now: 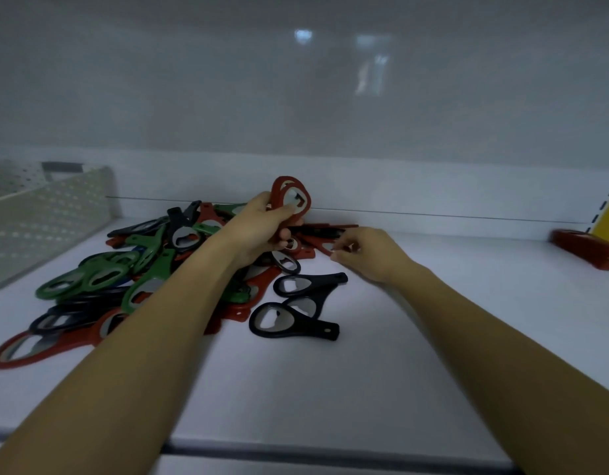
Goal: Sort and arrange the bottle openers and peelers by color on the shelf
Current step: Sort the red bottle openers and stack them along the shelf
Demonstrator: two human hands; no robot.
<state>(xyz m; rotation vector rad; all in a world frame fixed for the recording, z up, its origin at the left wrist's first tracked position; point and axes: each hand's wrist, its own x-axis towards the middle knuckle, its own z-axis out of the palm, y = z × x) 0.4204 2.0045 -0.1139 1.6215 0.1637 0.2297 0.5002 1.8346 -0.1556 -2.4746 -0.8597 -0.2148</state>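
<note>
A: Quick, what's lying around and getting in the way?
B: A perforated basket (49, 214) is sitting at the shelf's (433, 337) far left. 1 red stack (587, 248) is lying at the far right, beside a yellow panel (608, 214). The left forearm is crossing over the mixed pile (152, 265) and hiding part of it.

A: Hands?
B: The left hand (262, 228) is gripping the held red openers (293, 197) upright above the back of the pile, with its fingers curling round the handles. The right hand (371, 255) is reaching in at the pile's right edge, with thumb and forefinger pinching a loose red opener (325, 247). It's blurry there.

A: Counts?
B: I'm seeing at least 2 rims in the held bunch. 3 black openers (293, 320) are lying overlapped at the pile's front right, near the right wrist. Red, green and black openers are tangling in the pile, too overlapped to count. I'm not making out any peelers for certain.
</note>
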